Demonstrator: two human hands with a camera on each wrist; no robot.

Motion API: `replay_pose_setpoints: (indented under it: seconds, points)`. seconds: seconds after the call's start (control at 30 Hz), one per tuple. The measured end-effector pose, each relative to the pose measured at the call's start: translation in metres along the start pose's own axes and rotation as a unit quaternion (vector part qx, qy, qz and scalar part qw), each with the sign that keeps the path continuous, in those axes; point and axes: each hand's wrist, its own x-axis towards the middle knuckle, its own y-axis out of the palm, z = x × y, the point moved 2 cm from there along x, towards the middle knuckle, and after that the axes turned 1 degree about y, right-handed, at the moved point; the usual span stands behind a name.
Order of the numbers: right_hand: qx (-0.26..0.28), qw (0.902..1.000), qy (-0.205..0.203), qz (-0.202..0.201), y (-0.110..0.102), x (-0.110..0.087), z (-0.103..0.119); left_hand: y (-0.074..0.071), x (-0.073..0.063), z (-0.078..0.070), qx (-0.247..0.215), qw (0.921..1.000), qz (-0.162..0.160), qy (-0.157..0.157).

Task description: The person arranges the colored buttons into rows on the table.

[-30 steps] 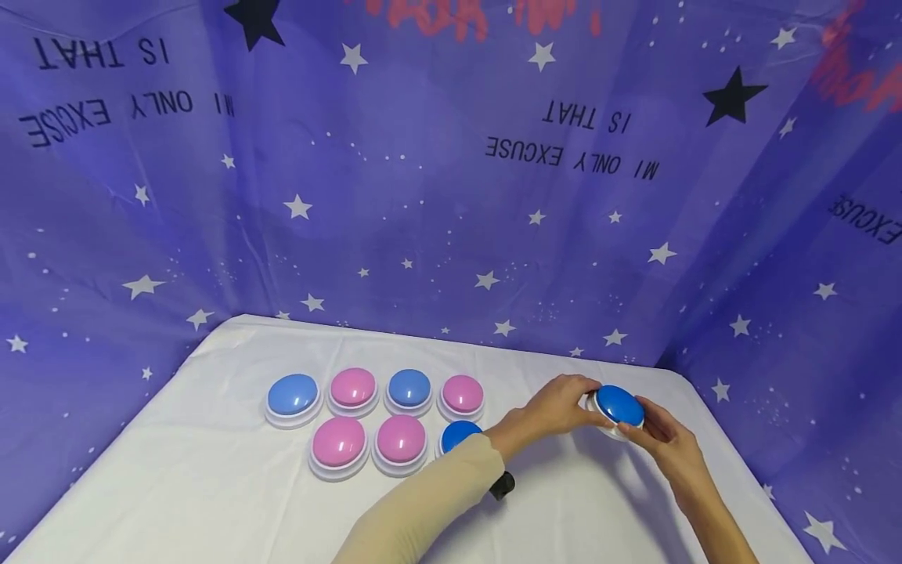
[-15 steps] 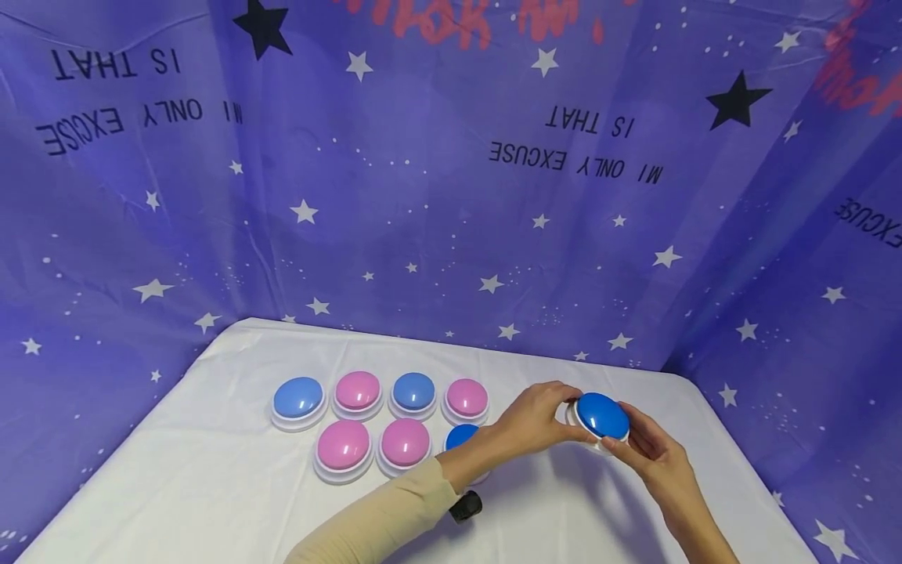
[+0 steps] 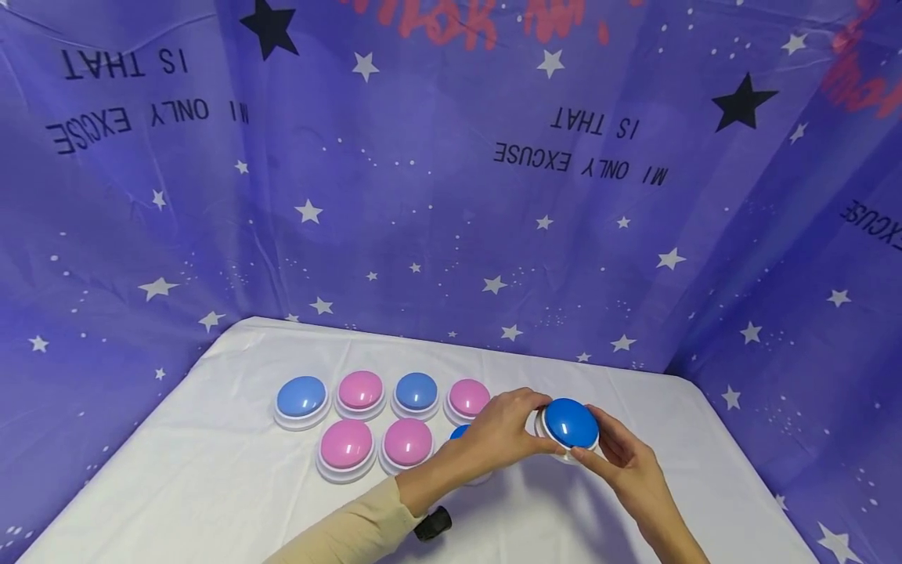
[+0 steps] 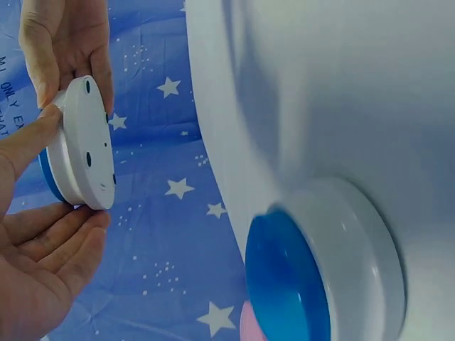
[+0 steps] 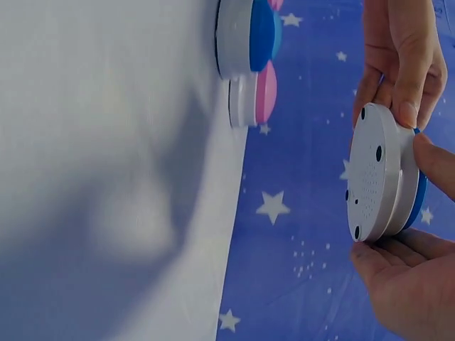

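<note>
Both hands hold one blue dome push button with a white round base, lifted above the white cloth. My left hand grips its left rim, thumb at the near side. On the right rim, my right hand pinches with its thumb in front and fingers behind. In the right wrist view the button's white underside shows dark round spots and small holes. A second blue button stands on the cloth, mostly hidden behind my left hand and wrist.
Left of the hands, pink buttons and lighter blue buttons stand in two rows on the white cloth. A black device sits at my left wrist. Purple star-printed curtains hang behind and beside the table.
Both hands have carried the held blue button leftward and a little nearer, toward the rows. My left forearm now covers more of the blue button on the cloth. The view has shifted slightly.
</note>
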Motion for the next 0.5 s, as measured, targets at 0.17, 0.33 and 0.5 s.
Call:
replay_pose_setpoints:
  seconds: [0.17, 0.33, 0.5]
  points:
    - [0.011, 0.9993, -0.031, 0.016, 0.018, 0.001, 0.004, -0.014, -0.015, 0.005, 0.008, 0.9999, 0.0, -0.01]
    - [0.026, 0.9968, -0.067, 0.035, 0.037, 0.005, 0.009, -0.029, -0.028, 0.012, 0.018, 0.9995, 0.006, -0.025]
    - [0.039, 0.9956, -0.062, 0.058, 0.059, 0.01, 0.015, -0.043, -0.044, 0.022, 0.019, 0.9986, 0.008, -0.049]
